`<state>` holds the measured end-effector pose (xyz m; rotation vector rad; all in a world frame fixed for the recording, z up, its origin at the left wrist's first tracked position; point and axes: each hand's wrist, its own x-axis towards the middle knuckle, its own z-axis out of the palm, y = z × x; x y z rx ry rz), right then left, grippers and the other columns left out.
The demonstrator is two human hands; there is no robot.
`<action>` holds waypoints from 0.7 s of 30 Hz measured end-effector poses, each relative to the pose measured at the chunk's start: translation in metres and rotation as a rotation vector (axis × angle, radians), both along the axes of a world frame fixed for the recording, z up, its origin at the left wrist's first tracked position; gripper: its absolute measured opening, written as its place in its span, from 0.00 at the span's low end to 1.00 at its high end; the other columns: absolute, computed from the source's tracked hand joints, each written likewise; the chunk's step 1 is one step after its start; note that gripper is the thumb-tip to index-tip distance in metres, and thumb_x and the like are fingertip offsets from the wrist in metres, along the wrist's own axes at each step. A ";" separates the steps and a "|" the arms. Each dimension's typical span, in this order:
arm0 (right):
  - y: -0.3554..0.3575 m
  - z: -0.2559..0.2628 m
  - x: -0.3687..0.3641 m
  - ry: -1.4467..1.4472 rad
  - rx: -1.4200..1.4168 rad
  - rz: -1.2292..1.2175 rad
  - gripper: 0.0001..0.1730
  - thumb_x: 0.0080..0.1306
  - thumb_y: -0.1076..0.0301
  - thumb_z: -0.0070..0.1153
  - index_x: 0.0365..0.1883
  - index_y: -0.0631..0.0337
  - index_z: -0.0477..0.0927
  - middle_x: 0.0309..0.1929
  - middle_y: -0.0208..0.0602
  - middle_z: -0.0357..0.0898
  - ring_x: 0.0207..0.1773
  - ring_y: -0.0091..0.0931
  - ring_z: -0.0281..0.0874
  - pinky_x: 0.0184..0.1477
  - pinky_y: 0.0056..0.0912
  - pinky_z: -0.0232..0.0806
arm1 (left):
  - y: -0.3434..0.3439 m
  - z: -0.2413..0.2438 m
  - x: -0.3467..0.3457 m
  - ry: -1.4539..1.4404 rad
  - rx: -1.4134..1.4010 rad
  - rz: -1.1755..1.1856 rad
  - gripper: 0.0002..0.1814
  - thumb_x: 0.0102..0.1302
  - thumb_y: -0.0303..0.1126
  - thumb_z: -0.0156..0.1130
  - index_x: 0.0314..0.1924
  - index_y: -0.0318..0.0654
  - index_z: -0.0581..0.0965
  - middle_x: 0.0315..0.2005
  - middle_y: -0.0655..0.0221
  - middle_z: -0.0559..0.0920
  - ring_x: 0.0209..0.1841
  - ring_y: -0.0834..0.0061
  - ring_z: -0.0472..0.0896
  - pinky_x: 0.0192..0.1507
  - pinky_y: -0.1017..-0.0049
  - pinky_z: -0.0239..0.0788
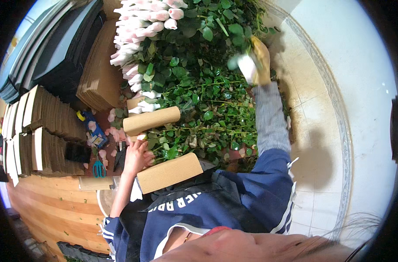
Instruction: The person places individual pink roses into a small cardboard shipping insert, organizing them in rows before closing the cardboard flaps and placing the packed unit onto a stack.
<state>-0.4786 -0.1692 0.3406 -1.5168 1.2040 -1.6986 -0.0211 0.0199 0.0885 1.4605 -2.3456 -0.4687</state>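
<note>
My right hand, in a yellow glove and grey ribbed sleeve, is closed around a blurred rose in white netting above the far end of the green stems. Bare and lower down, my left hand lies at the near end of a bunch of leafy rose stems. Its fingers touch pale pink rose heads; whether they grip one is hidden. Corrugated cardboard stands curved on both sides of this bunch, one sheet above my left hand and another close to my body.
Many roses in white netting are piled at the top. Teal-handled scissors, a blue tape dispenser and loose petals lie left. Stacks of cut cardboard and dark sheets stand beyond. A tiled wall runs along the right.
</note>
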 end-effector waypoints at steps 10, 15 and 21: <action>0.086 -0.045 0.104 0.940 -0.392 0.388 0.25 0.60 0.85 0.52 0.54 0.53 0.82 0.57 0.32 0.86 0.67 0.37 0.78 0.75 0.51 0.61 | 0.002 0.003 -0.001 0.019 -0.081 0.009 0.35 0.50 0.41 0.78 0.58 0.37 0.80 0.56 0.63 0.78 0.52 0.57 0.76 0.54 0.62 0.70; 0.127 -0.062 0.093 1.068 -0.284 0.382 0.24 0.61 0.81 0.57 0.56 0.52 0.83 0.60 0.31 0.84 0.71 0.36 0.74 0.75 0.51 0.61 | 0.004 0.000 0.004 0.073 -0.079 0.043 0.35 0.49 0.40 0.78 0.58 0.38 0.80 0.55 0.62 0.77 0.52 0.57 0.76 0.55 0.61 0.70; 0.198 -0.064 -0.070 1.093 0.244 -0.513 0.23 0.67 0.74 0.57 0.62 0.55 0.78 0.63 0.33 0.80 0.71 0.35 0.72 0.73 0.44 0.62 | 0.005 -0.004 0.003 0.092 -0.068 0.052 0.35 0.49 0.39 0.79 0.58 0.38 0.80 0.53 0.62 0.77 0.52 0.57 0.76 0.55 0.59 0.70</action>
